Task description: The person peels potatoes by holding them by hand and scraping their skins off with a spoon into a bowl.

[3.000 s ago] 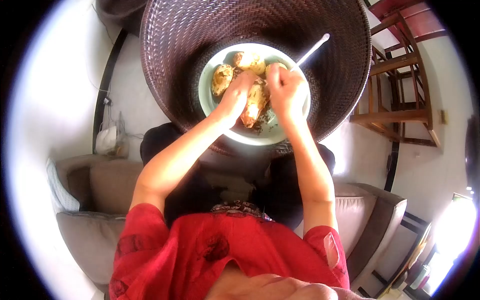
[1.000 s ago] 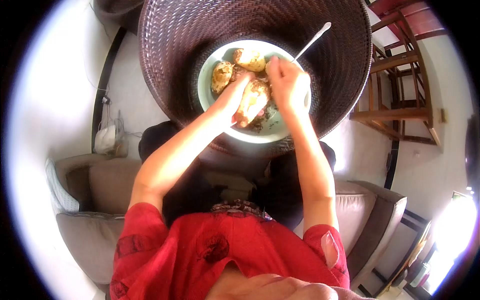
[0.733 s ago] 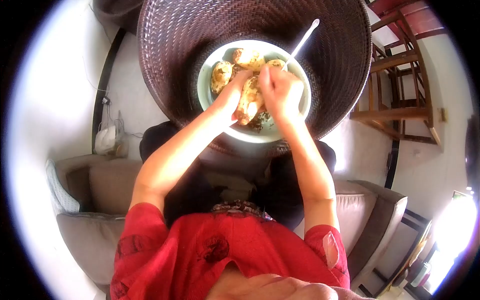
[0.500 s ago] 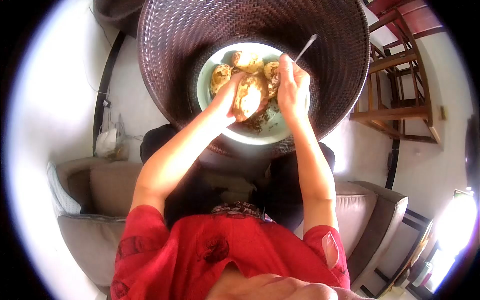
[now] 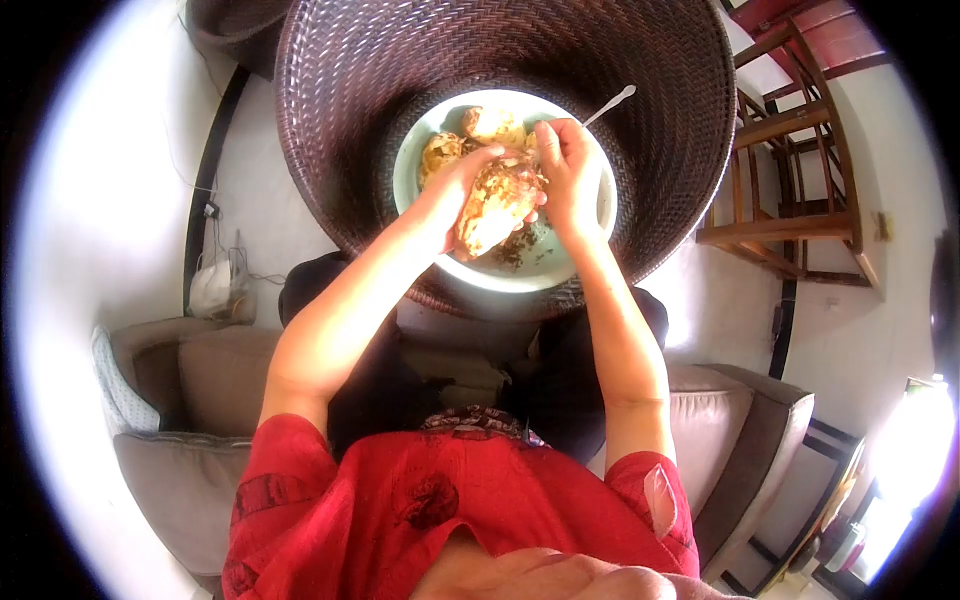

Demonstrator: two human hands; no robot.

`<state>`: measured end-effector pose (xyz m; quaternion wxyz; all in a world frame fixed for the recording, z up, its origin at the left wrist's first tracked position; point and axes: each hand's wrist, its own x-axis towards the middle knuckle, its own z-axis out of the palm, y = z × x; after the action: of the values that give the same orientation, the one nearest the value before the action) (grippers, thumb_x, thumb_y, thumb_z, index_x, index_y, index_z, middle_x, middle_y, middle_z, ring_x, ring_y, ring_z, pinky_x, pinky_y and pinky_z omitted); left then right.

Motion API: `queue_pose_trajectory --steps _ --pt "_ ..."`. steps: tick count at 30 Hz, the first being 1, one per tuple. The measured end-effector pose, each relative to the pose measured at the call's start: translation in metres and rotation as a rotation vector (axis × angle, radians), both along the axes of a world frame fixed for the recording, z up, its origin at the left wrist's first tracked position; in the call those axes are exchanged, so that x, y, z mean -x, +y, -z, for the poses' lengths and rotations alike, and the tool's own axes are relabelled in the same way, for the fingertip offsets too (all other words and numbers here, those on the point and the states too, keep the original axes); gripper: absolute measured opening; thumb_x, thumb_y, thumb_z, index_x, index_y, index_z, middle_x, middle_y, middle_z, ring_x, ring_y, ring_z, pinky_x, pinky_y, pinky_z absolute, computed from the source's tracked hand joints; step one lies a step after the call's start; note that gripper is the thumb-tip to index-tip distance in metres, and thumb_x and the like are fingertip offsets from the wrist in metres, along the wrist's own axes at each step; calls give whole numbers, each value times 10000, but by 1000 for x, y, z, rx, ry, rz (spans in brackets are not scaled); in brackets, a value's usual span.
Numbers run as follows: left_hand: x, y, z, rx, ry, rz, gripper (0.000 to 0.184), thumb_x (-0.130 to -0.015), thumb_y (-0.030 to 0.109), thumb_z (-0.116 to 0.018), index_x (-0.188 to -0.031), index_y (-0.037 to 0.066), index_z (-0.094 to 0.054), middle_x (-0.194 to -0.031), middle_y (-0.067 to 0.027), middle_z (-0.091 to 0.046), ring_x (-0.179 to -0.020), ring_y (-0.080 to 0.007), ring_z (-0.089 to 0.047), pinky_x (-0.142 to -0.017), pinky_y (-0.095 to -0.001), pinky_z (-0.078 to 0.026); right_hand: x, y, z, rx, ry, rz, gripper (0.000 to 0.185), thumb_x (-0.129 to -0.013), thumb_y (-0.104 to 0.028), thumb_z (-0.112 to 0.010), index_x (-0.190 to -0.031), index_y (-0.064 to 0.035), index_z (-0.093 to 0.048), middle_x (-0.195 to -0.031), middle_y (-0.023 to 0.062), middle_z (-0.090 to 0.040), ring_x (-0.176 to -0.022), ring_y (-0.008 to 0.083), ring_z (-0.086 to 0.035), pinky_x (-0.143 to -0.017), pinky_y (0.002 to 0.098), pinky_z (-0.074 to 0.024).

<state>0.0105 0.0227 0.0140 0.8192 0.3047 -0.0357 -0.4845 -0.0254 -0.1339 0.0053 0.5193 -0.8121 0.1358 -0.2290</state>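
My left hand is wrapped round a large yellow-brown tuber with patchy dark skin, held over a pale green bowl. Beside the tuber's right side, my right hand is closed on a metal spoon, whose handle points up and right; its other end is hidden by the hand. Further tubers lie in the bowl, one at the back and one at the left. Dark peel scraps lie on the bowl's bottom.
A dark woven basket surrounds the bowl. Behind my body stands a brown sofa. Wooden chair frames are on the right, and a white bag with cords sits on the floor at the left.
The held tuber has turned and now looks larger and more tilted, with my left fingers showing beneath its right side. The spoon handle has swung lower, and my right hand has shifted slightly left.
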Motion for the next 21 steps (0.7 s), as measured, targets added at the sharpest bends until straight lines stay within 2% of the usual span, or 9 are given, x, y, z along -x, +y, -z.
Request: queue_pose_trajectory --steps 5,8,11,14,15,16,18,20,21 --pt "-4 3 7 -73 56 -4 408 -990 307 -436 -1198 -36 -509 -932 -253 -669 -774 -291 -691 -683 -366 -583 -2 2 7 51 10 -6 302 -937 -298 -592 -821 -20 -619 -628 93 -584 -547 177 -549 -580 321 -449" --pt "-5 4 8 -88 32 16 407 -989 322 -440 -1190 -25 -514 -945 -223 -674 -767 -283 -691 -682 -362 -590 3 3 -10 87 72 -35 357 -947 -308 -579 -761 -6 -620 -580 66 -578 -521 141 -532 -533 310 -421" --pt "-3 2 8 -153 53 -23 417 -990 351 -439 -1184 -9 -521 -987 -190 -671 -774 -266 -692 -698 -363 -598 6 5 -25 -206 -47 21 376 -955 -286 -581 -738 17 -633 -577 -7 -570 -531 53 -474 -487 255 -374" --pt "0 -7 6 -228 66 -122 446 -988 392 -439 -1195 7 -527 -1057 -151 -656 -812 -212 -692 -728 -338 -602 14 19 -28 -226 -63 -12 348 -935 -258 -613 -707 4 -637 -560 -2 -567 -518 51 -481 -476 256 -378" --pt "0 -12 6 -253 93 -151 443 -989 391 -440 -1205 14 -527 -1060 -134 -655 -820 -191 -689 -723 -317 -601 14 20 -23 7 -69 -37 311 -904 -225 -640 -676 -14 -644 -539 57 -583 -464 98 -512 -466 281 -404" --pt "1 -14 7 -278 123 -179 441 -989 390 -441 -1216 22 -527 -1064 -118 -655 -827 -171 -686 -718 -296 -600 13 18 -19 300 -129 -37 291 -876 -209 -657 -648 -28 -634 -530 126 -570 -436 205 -549 -466 336 -428" --pt "6 -12 5 -276 87 -175 433 -986 384 -449 -1234 36 -525 -1051 -90 -662 -832 -146 -682 -700 -264 -592 11 14 -20 411 -172 -36 288 -860 -193 -659 -629 -28 -611 -550 162 -566 -463 291 -563 -486 373 -448" --pt "11 -9 -3 -380 -14 -156 423 -983 374 -459 -1231 39 -528 -1034 -76 -669 -832 -138 -680 -692 -264 -587 1 4 -18 567 -186 67 317 -863 -198 -657 -606 -27 -584 -552 153 -571 -475 304 -574 -493 387 -452" --pt "12 -10 -6 -369 -2 -138 420 -982 375 -461 -1228 42 -532 -1020 -64 -673 -821 -131 -679 -675 -259 -582 0 5 -22 494 -142 75 323 -866 -186 -652 -594 -29 -572 -553 148 -572 -459 283 -572 -485 374 -455"
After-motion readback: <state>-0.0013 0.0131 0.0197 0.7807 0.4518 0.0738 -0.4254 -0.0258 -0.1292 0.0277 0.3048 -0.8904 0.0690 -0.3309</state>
